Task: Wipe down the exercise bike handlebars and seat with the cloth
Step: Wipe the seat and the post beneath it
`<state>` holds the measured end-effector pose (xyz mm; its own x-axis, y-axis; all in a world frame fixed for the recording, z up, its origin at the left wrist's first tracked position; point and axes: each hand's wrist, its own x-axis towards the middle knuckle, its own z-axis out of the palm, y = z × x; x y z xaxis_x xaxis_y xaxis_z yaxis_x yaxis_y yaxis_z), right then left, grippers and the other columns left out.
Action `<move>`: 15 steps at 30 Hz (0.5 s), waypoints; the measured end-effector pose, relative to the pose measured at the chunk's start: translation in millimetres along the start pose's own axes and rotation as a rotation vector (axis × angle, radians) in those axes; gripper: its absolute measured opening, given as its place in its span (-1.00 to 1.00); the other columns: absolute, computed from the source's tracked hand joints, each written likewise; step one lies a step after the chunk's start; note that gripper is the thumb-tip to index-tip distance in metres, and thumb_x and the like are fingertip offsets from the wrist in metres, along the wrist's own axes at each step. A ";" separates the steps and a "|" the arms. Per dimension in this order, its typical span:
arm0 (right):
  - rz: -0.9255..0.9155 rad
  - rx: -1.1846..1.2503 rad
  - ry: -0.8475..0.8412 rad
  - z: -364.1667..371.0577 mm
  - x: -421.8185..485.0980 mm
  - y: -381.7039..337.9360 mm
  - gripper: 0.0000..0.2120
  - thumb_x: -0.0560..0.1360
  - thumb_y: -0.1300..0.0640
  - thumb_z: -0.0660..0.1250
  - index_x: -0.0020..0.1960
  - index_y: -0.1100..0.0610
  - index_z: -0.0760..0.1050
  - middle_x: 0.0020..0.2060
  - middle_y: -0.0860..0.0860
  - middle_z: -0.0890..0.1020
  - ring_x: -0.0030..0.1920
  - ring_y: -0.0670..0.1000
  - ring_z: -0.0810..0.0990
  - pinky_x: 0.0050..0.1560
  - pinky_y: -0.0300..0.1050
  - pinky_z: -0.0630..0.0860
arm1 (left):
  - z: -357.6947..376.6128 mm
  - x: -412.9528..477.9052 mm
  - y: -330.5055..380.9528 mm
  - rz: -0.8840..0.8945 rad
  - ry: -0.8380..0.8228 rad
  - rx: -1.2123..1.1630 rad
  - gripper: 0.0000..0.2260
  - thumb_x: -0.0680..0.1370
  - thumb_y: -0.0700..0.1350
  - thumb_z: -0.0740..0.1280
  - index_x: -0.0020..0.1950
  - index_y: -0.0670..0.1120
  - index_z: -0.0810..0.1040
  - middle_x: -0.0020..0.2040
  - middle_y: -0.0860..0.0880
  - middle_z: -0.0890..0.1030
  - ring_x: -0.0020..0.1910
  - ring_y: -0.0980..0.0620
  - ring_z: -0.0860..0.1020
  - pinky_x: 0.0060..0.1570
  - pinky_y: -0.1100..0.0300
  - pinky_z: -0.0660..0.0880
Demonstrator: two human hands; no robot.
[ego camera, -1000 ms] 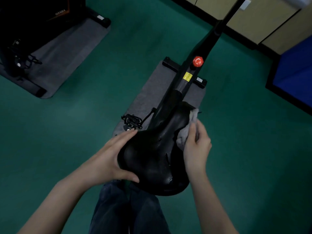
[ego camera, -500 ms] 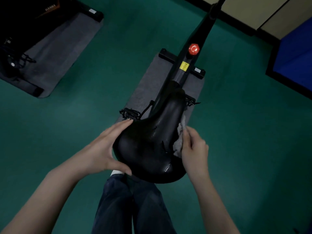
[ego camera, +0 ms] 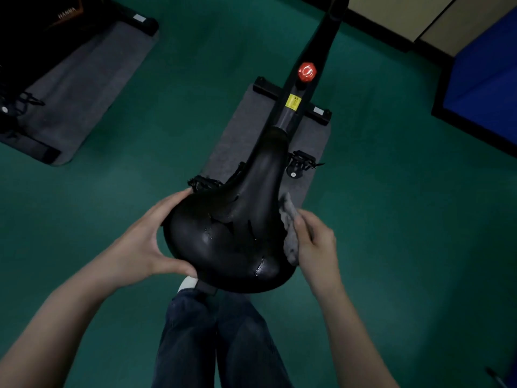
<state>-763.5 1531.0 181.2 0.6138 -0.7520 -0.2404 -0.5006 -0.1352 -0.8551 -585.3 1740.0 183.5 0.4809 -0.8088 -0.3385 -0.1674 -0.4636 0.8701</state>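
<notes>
Green floor (ego camera: 112, 219) spreads under a grey mat (ego camera: 246, 130) that carries the bike (ego camera: 321, 37), seen from above with its red knob (ego camera: 307, 71) on the frame. The black seat (ego camera: 232, 219) sits at the near end, just above the person's knees.

The left hand (ego camera: 140, 245) grips the seat's left edge, fingers over the top and thumb along the rear rim. The right hand (ego camera: 316, 242) holds the grey cloth (ego camera: 289, 228) bunched in curled fingers, pressed to the seat's right flank.

The cloth looks light and limp, so it is best wadded in the fingers. The seat seems firm and fixed on its post. Its glossy cover shows cracks that could snag the cloth, so steadying it by the broad rear edge seems wise. The handlebars are out of view.
</notes>
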 end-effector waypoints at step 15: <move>0.048 0.270 0.004 0.9 -8.5 12.4 -0.79 0.61 0.29 0.17 0.12 0.18 0.56 0.02 0.05 0.66 0.07 -0.03 0.59 0.21 -0.03 0.48 | 1.3 1.3 -6.0 -0.001 -0.002 -0.063 0.01 -0.05 0.34 0.58 0.34 0.48 0.22 0.43 0.22 0.33 0.39 0.25 0.32 0.34 0.42 0.21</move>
<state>-774.4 1536.4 172.2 0.5906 -0.7559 -0.2827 -0.3484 0.0771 -0.9342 -584.7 1741.2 177.4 0.4791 -0.8094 -0.3396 -0.1124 -0.4403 0.8908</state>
